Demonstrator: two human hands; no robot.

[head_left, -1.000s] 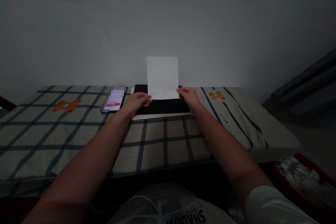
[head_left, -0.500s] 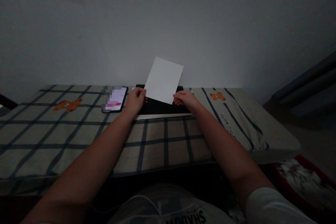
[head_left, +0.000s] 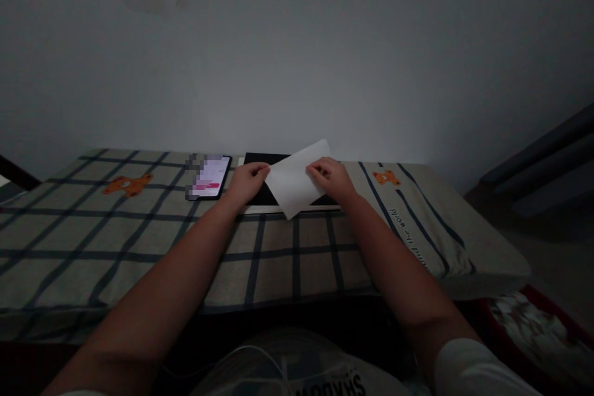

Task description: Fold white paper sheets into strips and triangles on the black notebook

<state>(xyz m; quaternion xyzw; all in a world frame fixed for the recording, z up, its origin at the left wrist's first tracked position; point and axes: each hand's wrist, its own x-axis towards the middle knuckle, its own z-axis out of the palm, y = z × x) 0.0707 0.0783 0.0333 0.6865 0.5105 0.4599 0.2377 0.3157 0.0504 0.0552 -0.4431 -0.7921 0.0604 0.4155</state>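
Note:
A white sheet of paper (head_left: pixel 294 180) is held turned at an angle, low over a black notebook (head_left: pixel 260 161) with a pale edge. My left hand (head_left: pixel 247 180) pinches the sheet's left corner. My right hand (head_left: pixel 330 178) grips its right side. The notebook lies on a plaid cloth (head_left: pixel 185 241) with dark stripes and orange bears. Most of the notebook is hidden behind the paper and my hands.
A phone (head_left: pixel 210 176) with a lit screen lies left of the notebook. The cloth-covered surface drops off at the right edge (head_left: pixel 482 260). A bare wall rises right behind. Something red and patterned (head_left: pixel 538 328) sits low at the right.
The paper stood upright a second ago, then tilted clockwise and came down toward the notebook. Both hands stayed on it and moved slightly lower.

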